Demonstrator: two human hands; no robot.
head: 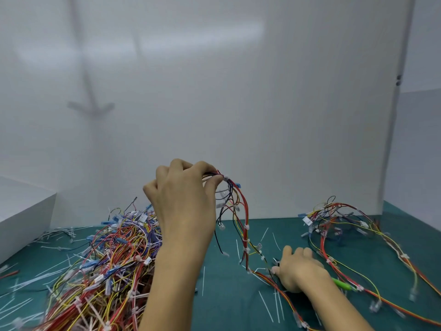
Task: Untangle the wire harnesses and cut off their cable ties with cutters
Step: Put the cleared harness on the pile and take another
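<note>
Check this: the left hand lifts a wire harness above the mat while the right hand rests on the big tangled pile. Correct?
No. The head view shows the right hand on the cutters; the left hand does lift a harness.

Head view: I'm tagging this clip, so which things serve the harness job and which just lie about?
Job: left hand gripping the harness; right hand on the cutters; tangled pile; second harness, right.
Lying about: cut ties; white box; mat.
</note>
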